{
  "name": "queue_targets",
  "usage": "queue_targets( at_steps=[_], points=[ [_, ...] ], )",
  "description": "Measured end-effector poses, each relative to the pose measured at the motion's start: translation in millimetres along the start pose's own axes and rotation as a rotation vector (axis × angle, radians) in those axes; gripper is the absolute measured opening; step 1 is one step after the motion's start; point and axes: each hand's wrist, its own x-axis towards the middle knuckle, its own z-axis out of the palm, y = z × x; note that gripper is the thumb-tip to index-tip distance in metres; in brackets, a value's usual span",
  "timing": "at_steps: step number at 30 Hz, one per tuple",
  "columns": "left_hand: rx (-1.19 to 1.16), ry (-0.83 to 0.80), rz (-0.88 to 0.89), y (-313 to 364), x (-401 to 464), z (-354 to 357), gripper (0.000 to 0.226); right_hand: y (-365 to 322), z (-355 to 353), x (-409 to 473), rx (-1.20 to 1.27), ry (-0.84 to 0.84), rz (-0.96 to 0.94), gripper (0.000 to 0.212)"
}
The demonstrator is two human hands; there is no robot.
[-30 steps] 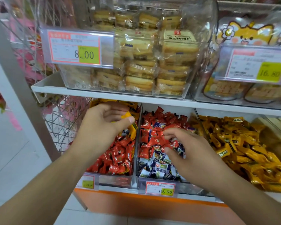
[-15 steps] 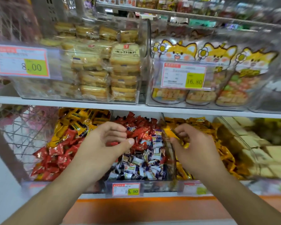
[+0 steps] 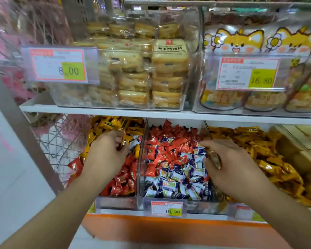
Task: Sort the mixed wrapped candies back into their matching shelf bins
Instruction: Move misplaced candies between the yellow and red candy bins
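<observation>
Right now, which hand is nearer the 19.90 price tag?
Right, slightly. The right hand is up and right of the 19.90 tag, at the middle bin's right wall. The left hand is up and left, over the left bin.

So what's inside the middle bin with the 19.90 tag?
The middle bin holds red candies piled toward the back and blue-and-white candies toward the front, mixed where they meet. The right hand covers its right edge, and whatever lies beneath the pile is hidden.

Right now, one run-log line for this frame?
left hand: in left bin, fingers on candies | right hand: over middle bin, grip unclear
</observation>
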Motion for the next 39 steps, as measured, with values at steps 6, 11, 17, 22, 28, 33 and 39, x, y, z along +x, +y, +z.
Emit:
queue_targets(
  at_steps=[6,11,17,22,28,33,39],
  points=[
    [0.072,-0.079,-0.058,-2,11,8,0.047,0,6,1,-0.018,0.026,-0.025,0.046],
    [-0.07,0.04,-0.028,9,7,-9,0.03,-5,6,4,-0.021,0.045,-0.019,0.046],
    [-0.206,-0.057,0.164,43,-21,-41,0.025,-36,-5,0,0.073,0.034,-0.095,0.055],
    [-0.243,-0.264,0.192,77,-48,-30,0.034,-46,-7,-16,0.251,-0.074,-0.16,0.068],
    [-0.355,-0.422,0.216,101,-70,-6,0.043,-27,-18,-30,0.18,-0.014,-0.218,0.021],
    [-0.378,-0.368,0.192,104,-77,-6,0.041,7,-32,-25,0.109,0.102,-0.093,0.013],
    [-0.165,-0.284,0.22,89,-71,-25,0.021,59,-47,1,-0.068,0.149,0.268,0.056]
  ],
)
